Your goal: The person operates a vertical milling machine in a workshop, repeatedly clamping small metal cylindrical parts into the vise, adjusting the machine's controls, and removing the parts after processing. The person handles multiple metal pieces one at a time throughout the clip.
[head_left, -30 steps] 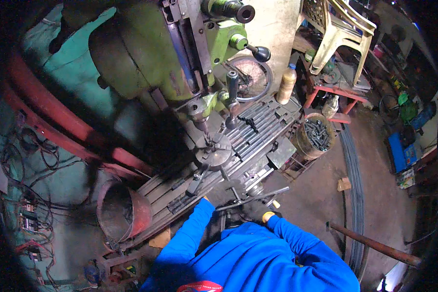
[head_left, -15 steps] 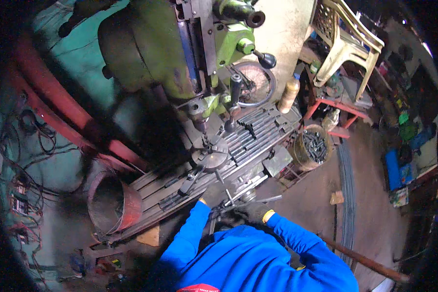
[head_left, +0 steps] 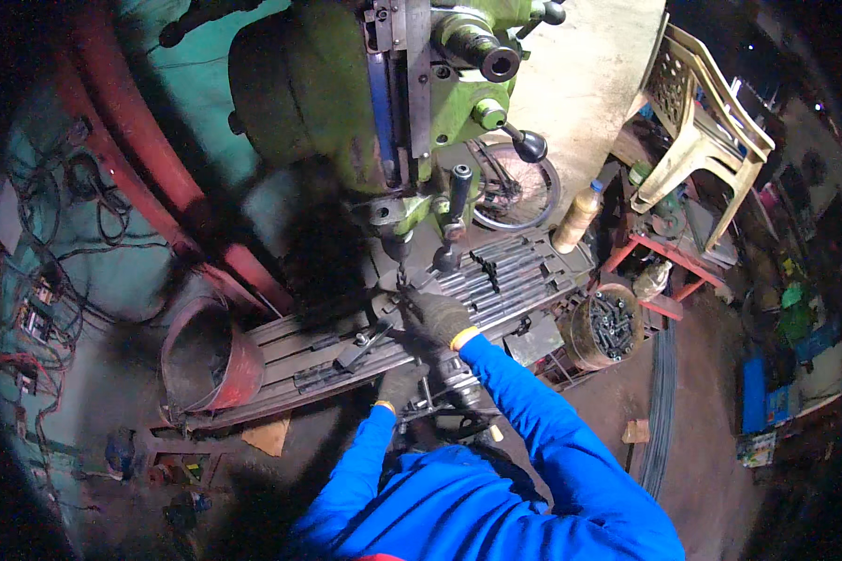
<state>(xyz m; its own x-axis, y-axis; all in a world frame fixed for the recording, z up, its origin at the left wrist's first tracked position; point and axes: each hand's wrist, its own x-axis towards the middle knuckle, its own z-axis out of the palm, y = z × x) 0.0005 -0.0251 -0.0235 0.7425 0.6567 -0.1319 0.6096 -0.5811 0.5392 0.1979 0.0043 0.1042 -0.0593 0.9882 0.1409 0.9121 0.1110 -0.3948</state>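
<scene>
My right hand (head_left: 442,320), in a dark work glove with a yellow cuff, reaches over the round chuck (head_left: 384,303) on the machine table. Its fingers close at the chuck's top, just under the drill bit (head_left: 401,277), and hide what they grip. My left hand (head_left: 401,385), gloved alike, is lower, at the table's front edge. It is closed round the T-handled chuck key (head_left: 425,391), whose bar shows beside the fingers. Above stands the green drilling and milling machine (head_left: 299,93), its spindle (head_left: 396,245) over the chuck.
Metal bars (head_left: 505,285) lie in rows on the table's right part. A clamp (head_left: 360,348) sits left of the chuck. A red bucket (head_left: 239,374) stands left; a bin of metal parts (head_left: 580,337) stands right. Behind are a bottle (head_left: 578,217) and a plastic chair (head_left: 692,140).
My right hand has left the levers at the table's front and moved up and left to the chuck. My left hand has come slightly down, away from the chuck. The view has shifted a little.
</scene>
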